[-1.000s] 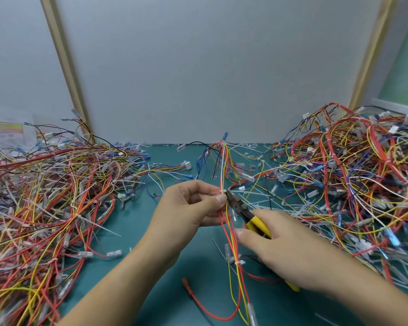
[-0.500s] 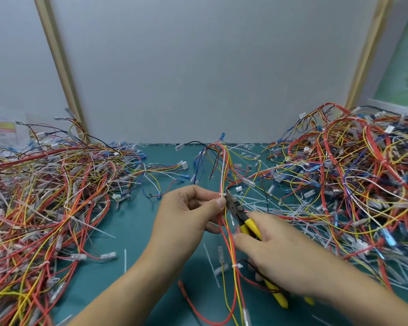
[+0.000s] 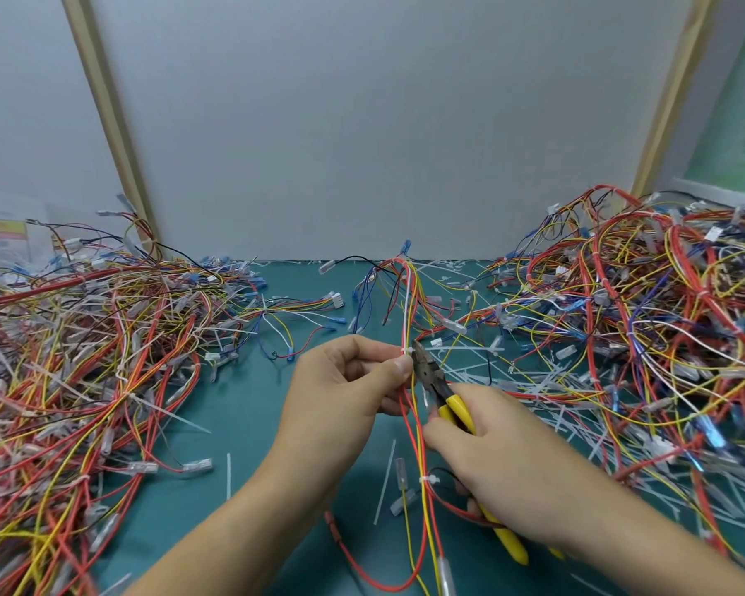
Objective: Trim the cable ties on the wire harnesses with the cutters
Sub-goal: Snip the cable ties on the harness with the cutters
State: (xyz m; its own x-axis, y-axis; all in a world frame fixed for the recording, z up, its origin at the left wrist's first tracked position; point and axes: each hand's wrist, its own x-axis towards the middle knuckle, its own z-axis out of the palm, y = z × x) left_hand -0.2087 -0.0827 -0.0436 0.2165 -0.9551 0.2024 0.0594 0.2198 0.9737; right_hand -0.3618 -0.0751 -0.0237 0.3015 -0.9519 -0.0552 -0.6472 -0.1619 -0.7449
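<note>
Above a teal table [image 3: 250, 415], the left hand [image 3: 340, 393] pinches a red-and-yellow wire harness [image 3: 409, 320] at its white cable tie [image 3: 406, 351]. The right hand [image 3: 504, 462] grips yellow-handled cutters [image 3: 444, 397], tips touching the tie.

Even, soft light, faint shadows (edges bowed by the wide lens, slightly blurred).

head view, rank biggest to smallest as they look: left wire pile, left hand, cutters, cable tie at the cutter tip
1. left wire pile, by far largest
2. left hand, pinching the harness
3. cutters, unsure: the right hand hides much of them
4. cable tie, tiny
</note>
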